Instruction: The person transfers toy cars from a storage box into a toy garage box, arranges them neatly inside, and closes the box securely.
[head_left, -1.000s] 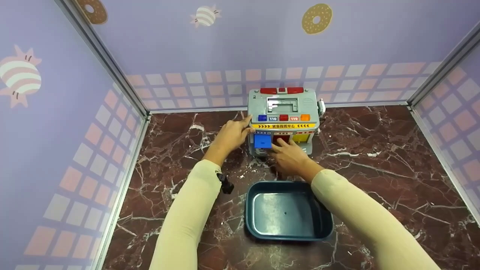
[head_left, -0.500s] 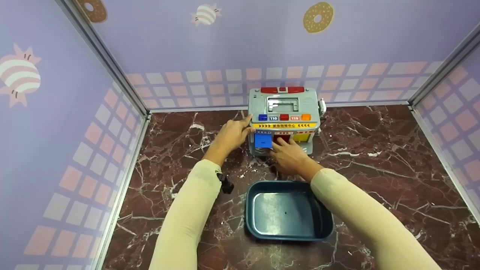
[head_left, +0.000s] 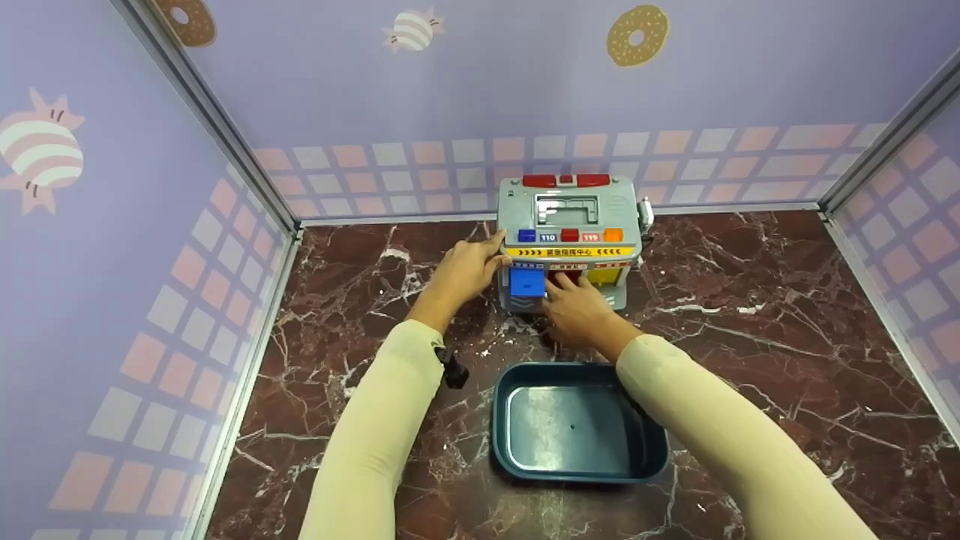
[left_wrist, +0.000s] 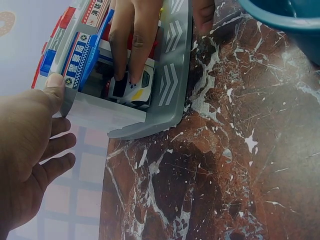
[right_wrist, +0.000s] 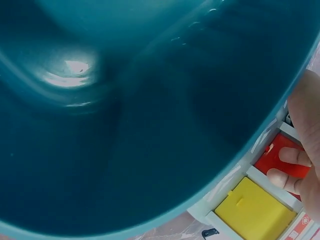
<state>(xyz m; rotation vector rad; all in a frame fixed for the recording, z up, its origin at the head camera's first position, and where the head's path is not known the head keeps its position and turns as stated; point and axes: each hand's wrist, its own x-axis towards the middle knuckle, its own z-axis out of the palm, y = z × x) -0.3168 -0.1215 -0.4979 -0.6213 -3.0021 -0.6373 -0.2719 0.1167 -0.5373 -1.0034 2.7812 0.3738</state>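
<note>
A grey toy emergency garage (head_left: 619, 210) stands against the back wall, its blue door (head_left: 527, 283) swung up. My left hand (head_left: 465, 274) holds the garage's left roof corner between thumb and index finger; in the left wrist view its other fingers hang loosely off the side. My right hand (head_left: 581, 311) reaches in at the front. There, two straight fingers (left_wrist: 137, 45) press on the front of a white toy car (left_wrist: 142, 90) in the bay under the blue door. In the right wrist view, two more fingertips rest on the red door (right_wrist: 280, 155). The yellow door (right_wrist: 255, 210) is down.
A dark teal basin (head_left: 574, 476) stands in front of the garage, beneath my right forearm. The dark red marble surface (head_left: 780, 300) has white veins. Purple patterned walls (head_left: 525, 90) enclose the back and sides. A black strap device (head_left: 452, 369) sits on my left wrist.
Almost nothing moves. My right hand's fingers shift slightly at the garage front, while the left hand stays at the roof corner.
</note>
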